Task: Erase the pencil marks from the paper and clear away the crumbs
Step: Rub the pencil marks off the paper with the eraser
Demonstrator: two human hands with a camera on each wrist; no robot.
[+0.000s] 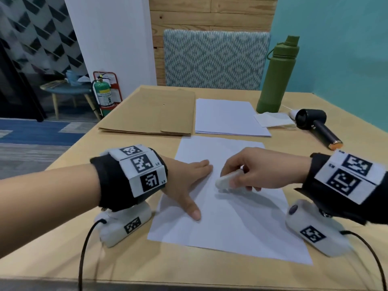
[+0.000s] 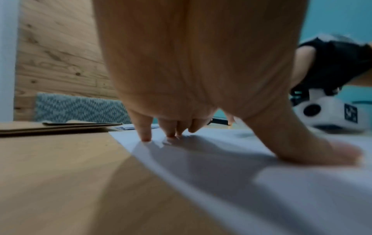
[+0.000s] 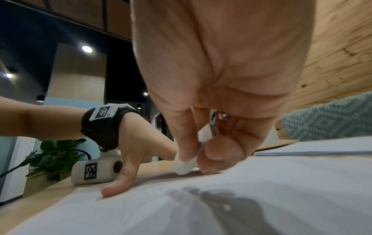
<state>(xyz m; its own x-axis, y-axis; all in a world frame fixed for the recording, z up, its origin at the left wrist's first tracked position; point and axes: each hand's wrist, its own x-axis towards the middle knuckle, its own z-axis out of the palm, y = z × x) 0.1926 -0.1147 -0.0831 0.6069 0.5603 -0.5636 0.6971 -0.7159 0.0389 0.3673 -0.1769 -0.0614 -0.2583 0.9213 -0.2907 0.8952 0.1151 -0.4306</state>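
Centre frame: right hand point(image 1: 249, 171) pinches eraser point(image 1: 227, 180) on paper point(image 1: 231, 223), left hand point(image 1: 184, 181) flat, fingers straight, pinning it; hard rubbing could crease the sheet if that hold slips.

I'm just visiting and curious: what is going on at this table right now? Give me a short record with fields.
Activity: erasing on a sheet of paper
Left hand: fingers spread flat, pressing the sheet's left side down
Right hand: pinches a white eraser with its tip at the sheet
Pencil marks: too faint to make out
Crumbs: none clearly visible
Behind the sheet: brown folder, stack of white paper
Far right: green bottle, black hair dryer, folded tissue
Surface: wooden table
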